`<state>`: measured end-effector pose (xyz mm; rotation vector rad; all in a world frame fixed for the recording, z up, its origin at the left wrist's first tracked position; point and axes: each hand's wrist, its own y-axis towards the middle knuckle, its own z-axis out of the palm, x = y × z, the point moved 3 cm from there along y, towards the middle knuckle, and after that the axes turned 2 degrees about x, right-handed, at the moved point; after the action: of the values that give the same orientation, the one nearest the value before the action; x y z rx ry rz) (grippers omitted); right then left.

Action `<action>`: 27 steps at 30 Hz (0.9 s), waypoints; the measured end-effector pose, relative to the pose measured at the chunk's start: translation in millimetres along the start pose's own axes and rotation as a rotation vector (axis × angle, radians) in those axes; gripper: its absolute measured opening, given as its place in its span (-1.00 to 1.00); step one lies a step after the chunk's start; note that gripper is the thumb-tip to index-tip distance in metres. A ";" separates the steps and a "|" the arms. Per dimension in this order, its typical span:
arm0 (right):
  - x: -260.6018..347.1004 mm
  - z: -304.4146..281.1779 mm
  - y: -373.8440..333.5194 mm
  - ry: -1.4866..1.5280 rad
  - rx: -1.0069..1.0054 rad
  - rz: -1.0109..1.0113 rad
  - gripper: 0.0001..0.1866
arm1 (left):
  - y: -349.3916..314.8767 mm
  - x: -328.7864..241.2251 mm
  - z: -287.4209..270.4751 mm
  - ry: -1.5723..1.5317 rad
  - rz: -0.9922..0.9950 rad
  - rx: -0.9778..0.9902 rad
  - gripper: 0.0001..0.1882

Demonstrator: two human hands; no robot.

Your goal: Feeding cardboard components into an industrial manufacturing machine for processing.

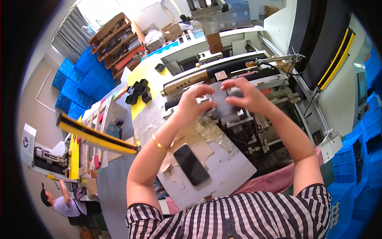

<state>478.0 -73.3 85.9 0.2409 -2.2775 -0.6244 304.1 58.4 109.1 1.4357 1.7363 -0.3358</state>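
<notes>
My left hand [195, 102] and my right hand [243, 95] reach over the machine from either side of a blurred grey piece [224, 104]. On both hands the fingers are curved, with a gap between thumb and fingertips, and I make out nothing gripped in them. Whether the fingertips touch the grey piece is hard to see because it is smeared. Behind them, a small pinkish block [220, 75] stands by the machine's dark roller [234, 63]. A black phone [191, 164] lies on the worn grey board [234, 167] below my left forearm.
Several small black boxes [138, 91] stand on a yellow surface [137, 108] at the left. Yellow-and-black bars [95, 133] flank the machine on both sides. Blue crates [345, 163] stack up at the right. Far left, another person [65, 203] sits at a machine.
</notes>
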 end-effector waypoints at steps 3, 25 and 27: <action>-83.3 -12.0 50.1 0.503 -0.010 0.215 -0.43 | 71.7 58.7 -13.2 -0.204 -0.042 -0.108 -0.54; 140.6 178.4 -86.3 0.658 0.528 0.091 -0.81 | -286.8 74.9 -68.7 -0.142 -0.385 -0.423 -0.77; 181.2 207.7 -96.0 0.715 0.694 0.206 -0.79 | -420.8 99.5 -84.9 -0.138 -0.550 -0.811 -0.82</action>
<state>201.4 -144.1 25.2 0.4639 -1.6966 0.3482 -112.1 52.6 -35.3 0.3462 1.8177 0.0071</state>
